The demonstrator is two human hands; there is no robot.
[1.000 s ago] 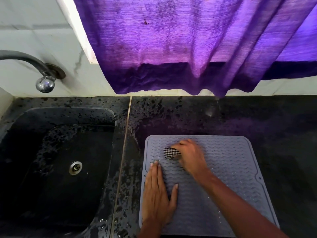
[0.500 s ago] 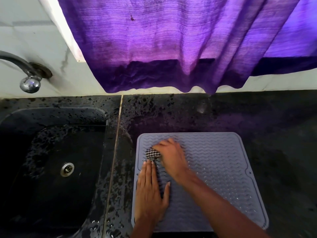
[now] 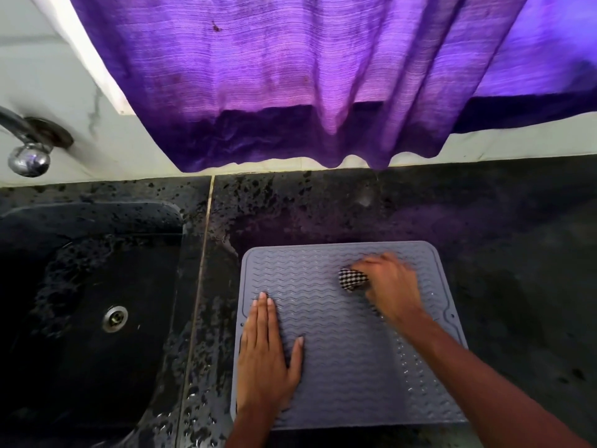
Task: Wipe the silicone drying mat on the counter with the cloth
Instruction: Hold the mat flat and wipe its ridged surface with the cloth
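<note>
Only the head view here, looking down. The grey silicone drying mat (image 3: 339,367) lies flat on the dark counter (image 3: 500,253), right under both sets of fingers. The left hand (image 3: 266,360) is palm-down on the mat's near-left part: four fingers straight and pressed together, thumb splayed out toward the other hand, so it looks like it's pinning the mat. The right hand (image 3: 392,286) is further up the mat with its fingers curled round a balled-up black-and-white checked cloth (image 3: 352,279). The wad pokes out on the side of those fingers that faces the left hand. The right hand is a bit blurred, so I can't tell exactly how each finger sits.

Handling-wise, my guess: the mat is thin, floppy and light, and with the counter looking wet it'd probably skate or bunch up under a stroke, hence the flat hand. I'd hold it down near an edge, away from the cloth's path. The cloth is soft, so gripping it as a wad makes sense on those wavy ridges. There are droplets on the mat back behind the right fingers, by the wrist.

Off past the left fingers: black sink (image 3: 80,302). Purple curtain (image 3: 290,92) hangs beyond the fingertips.
</note>
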